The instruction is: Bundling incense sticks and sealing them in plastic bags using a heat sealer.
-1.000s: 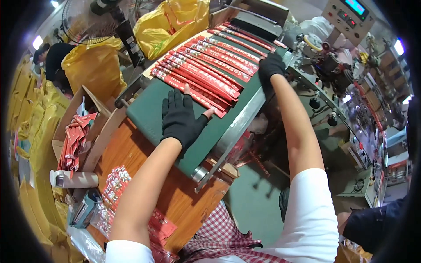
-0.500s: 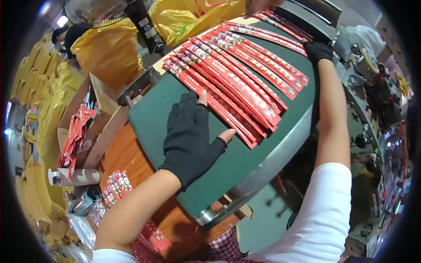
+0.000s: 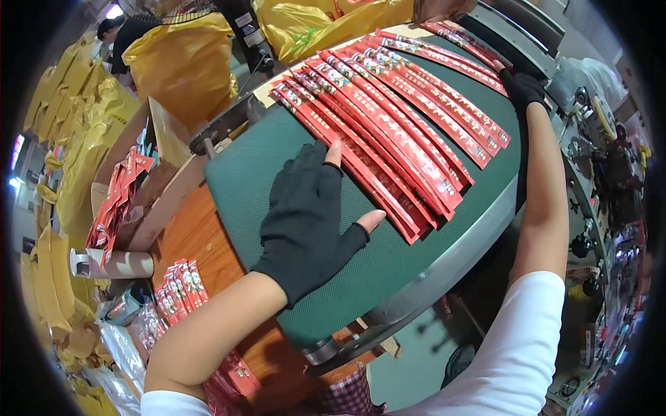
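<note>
Several long red packets [image 3: 395, 118] lie side by side in a slanted row on a green conveyor belt [image 3: 243, 180]. My left hand [image 3: 312, 215], in a black fingerless glove, rests flat on the belt with fingers spread, its fingertips touching the nearest red packet. My right hand [image 3: 524, 87], also in a black glove, reaches to the far right end of the row and touches the packets' ends there. Whether its fingers grip anything cannot be made out.
A cardboard box [image 3: 128, 187] with more red packets stands left of the belt. Small red packets [image 3: 179, 288] lie on the wooden table [image 3: 201, 239]. Yellow bags [image 3: 184, 52] pile up at the back. Machine parts [image 3: 610, 159] stand at the right. A person [image 3: 114, 28] is at the far left.
The view has moved closer over the belt. My left hand has stayed flat beside the packets, and my right arm has stretched farther to the row's far end.
</note>
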`<state>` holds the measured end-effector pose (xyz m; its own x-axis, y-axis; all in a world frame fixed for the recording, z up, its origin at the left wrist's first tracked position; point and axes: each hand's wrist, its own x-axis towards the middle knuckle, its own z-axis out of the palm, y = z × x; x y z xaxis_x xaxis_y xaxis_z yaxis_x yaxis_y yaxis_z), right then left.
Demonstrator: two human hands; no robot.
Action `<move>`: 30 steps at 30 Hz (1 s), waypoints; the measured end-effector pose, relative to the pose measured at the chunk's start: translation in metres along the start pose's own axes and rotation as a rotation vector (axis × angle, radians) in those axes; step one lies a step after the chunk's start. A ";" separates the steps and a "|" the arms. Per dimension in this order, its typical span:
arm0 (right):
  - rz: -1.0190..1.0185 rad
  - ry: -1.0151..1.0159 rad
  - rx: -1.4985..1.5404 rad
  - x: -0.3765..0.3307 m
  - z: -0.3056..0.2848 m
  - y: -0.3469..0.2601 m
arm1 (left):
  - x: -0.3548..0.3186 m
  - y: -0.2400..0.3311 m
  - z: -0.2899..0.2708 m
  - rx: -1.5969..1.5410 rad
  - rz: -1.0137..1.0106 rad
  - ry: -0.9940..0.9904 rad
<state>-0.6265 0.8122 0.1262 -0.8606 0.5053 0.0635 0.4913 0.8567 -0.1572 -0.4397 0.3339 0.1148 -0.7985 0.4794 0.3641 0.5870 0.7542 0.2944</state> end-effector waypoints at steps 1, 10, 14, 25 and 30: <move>-0.004 0.001 -0.004 -0.003 -0.001 -0.005 | 0.000 0.001 0.000 0.019 -0.001 0.014; -0.319 0.026 -0.076 -0.098 0.005 -0.079 | -0.004 -0.005 0.002 0.004 -0.105 0.051; -0.414 0.136 -0.046 -0.130 0.020 -0.089 | -0.001 -0.003 0.001 -0.005 -0.194 0.112; -0.475 -0.107 0.120 -0.311 -0.007 -0.183 | -0.022 -0.012 -0.010 -0.224 -0.594 0.715; -0.592 -0.149 0.162 -0.395 -0.017 -0.205 | -0.068 -0.011 -0.008 -1.471 -0.790 0.726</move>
<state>-0.3850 0.4389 0.1496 -0.9956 -0.0791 0.0493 -0.0899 0.9542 -0.2853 -0.3907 0.2891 0.0942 -0.9421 -0.3254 -0.0809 0.0892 -0.4758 0.8750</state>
